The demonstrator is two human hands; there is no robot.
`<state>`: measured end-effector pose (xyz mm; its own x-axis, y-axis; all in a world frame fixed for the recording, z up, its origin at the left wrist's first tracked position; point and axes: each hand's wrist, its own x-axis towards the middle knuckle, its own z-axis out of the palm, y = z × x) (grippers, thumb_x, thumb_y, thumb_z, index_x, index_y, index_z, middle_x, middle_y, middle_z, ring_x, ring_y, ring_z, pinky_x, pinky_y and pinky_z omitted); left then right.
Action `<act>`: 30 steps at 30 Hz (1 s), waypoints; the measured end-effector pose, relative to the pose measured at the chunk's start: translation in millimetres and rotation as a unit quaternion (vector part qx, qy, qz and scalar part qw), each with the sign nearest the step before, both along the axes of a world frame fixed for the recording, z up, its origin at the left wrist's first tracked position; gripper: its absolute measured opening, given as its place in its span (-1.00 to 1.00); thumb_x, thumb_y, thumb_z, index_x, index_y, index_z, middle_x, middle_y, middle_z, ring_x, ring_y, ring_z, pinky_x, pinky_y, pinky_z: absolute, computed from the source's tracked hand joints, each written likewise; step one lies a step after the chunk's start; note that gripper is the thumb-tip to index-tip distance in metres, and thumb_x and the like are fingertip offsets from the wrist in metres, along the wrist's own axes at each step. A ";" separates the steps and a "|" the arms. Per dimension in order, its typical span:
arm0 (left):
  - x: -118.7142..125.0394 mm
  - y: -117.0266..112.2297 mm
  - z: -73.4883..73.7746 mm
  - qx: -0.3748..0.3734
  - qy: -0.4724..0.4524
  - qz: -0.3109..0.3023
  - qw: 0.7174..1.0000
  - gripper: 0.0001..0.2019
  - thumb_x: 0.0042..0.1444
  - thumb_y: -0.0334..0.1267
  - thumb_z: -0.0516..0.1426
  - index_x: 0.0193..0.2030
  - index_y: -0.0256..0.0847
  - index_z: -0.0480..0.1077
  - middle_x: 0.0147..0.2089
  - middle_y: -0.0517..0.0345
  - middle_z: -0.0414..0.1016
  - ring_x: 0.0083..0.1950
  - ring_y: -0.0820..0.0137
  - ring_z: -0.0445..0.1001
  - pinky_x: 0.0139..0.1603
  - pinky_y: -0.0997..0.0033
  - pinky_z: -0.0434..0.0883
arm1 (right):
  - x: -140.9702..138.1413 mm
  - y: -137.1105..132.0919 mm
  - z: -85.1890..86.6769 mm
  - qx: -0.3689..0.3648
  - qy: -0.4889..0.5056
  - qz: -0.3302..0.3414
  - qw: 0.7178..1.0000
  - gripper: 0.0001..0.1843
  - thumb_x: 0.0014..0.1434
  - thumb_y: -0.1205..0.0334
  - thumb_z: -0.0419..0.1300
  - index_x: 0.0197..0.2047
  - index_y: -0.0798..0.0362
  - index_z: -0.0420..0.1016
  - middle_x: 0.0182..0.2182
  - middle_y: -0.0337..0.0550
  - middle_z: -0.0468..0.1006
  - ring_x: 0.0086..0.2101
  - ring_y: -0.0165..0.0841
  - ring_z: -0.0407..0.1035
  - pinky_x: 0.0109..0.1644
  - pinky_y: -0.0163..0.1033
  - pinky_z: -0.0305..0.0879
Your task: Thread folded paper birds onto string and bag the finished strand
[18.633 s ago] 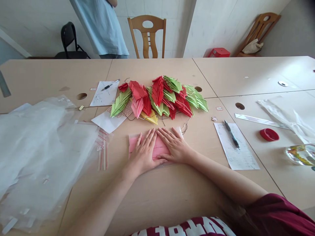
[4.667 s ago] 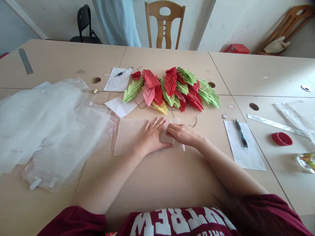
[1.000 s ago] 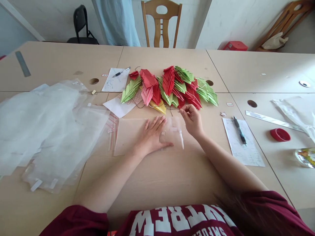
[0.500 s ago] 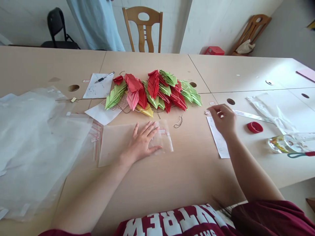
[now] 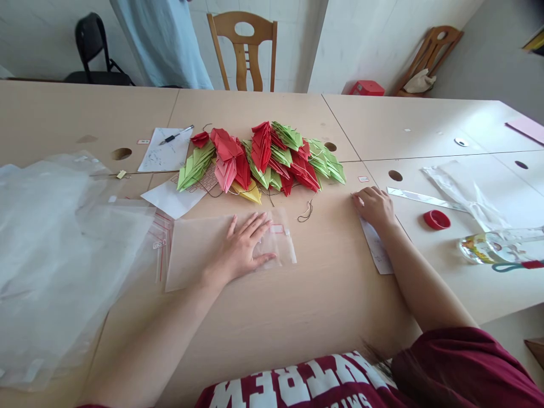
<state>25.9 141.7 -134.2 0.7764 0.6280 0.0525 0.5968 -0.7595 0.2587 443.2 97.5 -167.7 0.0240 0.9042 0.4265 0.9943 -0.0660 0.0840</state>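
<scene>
My left hand (image 5: 239, 248) lies flat with fingers spread on a clear plastic zip bag (image 5: 191, 249) in the middle of the table. My right hand (image 5: 374, 205) rests on the tabletop, its fingers curled together at the top end of a white paper strip (image 5: 377, 252). What those fingers hold, if anything, is hidden. Beyond both hands lies a cluster of folded paper pieces in red (image 5: 262, 148), green (image 5: 325, 161), pink (image 5: 225, 171) and yellow (image 5: 249, 191), with dark cord loops (image 5: 306, 212) trailing from it.
Large clear plastic bags (image 5: 55, 249) cover the left side. A pen (image 5: 176, 135) lies on a white sheet (image 5: 159, 158) behind. To the right are a ruler (image 5: 425, 198), a red ring-shaped lid (image 5: 436, 220), a crumpled plastic bag (image 5: 467, 190) and a clear bottle (image 5: 488, 248). Chairs stand beyond.
My right hand has come down onto the table and covers the small whitish bit near the paper strip's top. My left hand stays on the zip bag. The view has shifted slightly.
</scene>
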 end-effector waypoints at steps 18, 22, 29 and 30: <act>-2.7 3.8 -6.9 -0.034 -0.010 -0.011 0.999 0.07 0.00 0.39 0.03 0.46 -0.19 -0.33 0.49 -0.09 -0.20 0.49 0.10 -0.20 0.45 -0.07 -0.34 | -126.5 -12.2 38.5 -0.111 0.092 0.263 0.954 -0.63 0.32 0.28 0.05 0.17 -0.01 0.36 0.00 0.03 0.47 -0.03 -0.14 0.36 -0.01 0.01 0.34; -10.4 11.4 -4.0 -0.132 -0.098 0.012 0.986 0.11 0.02 0.31 0.11 0.46 -0.27 -0.42 0.49 -0.17 -0.27 0.49 0.10 -0.17 0.46 0.07 -0.11 | -164.0 -7.5 38.5 -0.128 0.079 0.373 0.915 -0.55 0.34 0.30 0.01 0.28 0.06 0.21 0.15 0.03 0.40 0.15 -0.15 0.26 0.15 0.03 0.28; -20.7 19.0 7.9 -0.211 -0.159 -0.019 0.964 -0.21 0.21 0.10 0.04 0.45 -0.16 -0.19 0.48 -0.04 -0.13 0.47 0.17 -0.07 0.44 0.14 -0.01 | -173.9 6.0 33.5 -0.107 0.038 0.421 0.900 -0.57 0.35 0.45 -0.09 0.25 0.15 0.26 0.12 0.03 0.46 0.10 -0.20 0.35 0.14 -0.02 0.29; -19.9 17.7 10.0 -0.198 -0.137 -0.037 0.970 -0.17 0.16 0.14 0.09 0.45 -0.15 -0.15 0.48 -0.05 -0.11 0.47 0.14 -0.08 0.45 0.10 -0.06 | -174.5 6.7 32.8 -0.107 0.045 0.420 0.900 -0.59 0.36 0.45 -0.09 0.22 0.15 0.30 0.10 0.03 0.48 0.07 -0.20 0.38 0.10 -0.04 0.32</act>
